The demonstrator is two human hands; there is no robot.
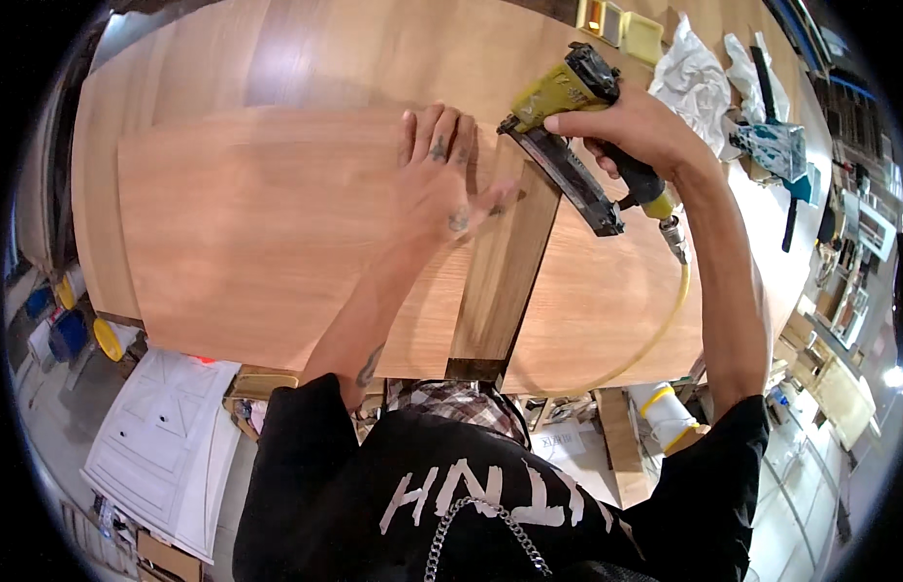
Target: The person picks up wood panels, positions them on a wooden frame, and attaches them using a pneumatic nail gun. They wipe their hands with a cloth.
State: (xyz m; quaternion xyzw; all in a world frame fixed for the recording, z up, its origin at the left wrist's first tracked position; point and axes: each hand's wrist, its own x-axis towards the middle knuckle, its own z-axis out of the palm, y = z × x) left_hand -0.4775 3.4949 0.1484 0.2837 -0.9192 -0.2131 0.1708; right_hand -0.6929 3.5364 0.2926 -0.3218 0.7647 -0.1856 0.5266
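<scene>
My left hand (440,179) lies flat, fingers stretched out, on a reddish-brown wooden panel (267,233), with its thumb reaching over a darker wooden strip (500,281). In my right hand (640,126) is a yellow and black nail gun (558,89), gripped by its handle. The gun's nose is close to the far end of the strip; whether it touches the wood I cannot tell. From the metal coupling at the handle's base, a yellow air hose (680,301) curves down over a second wooden panel (607,301) on the right.
Crumpled white paper (692,78), a clamp-like tool with a blue-stained block (773,145) and small yellow trays (641,39) sit at the far right. A white sheet with line drawings (165,436) hangs low at the left. A white and yellow roll (665,415) is below the table's near edge.
</scene>
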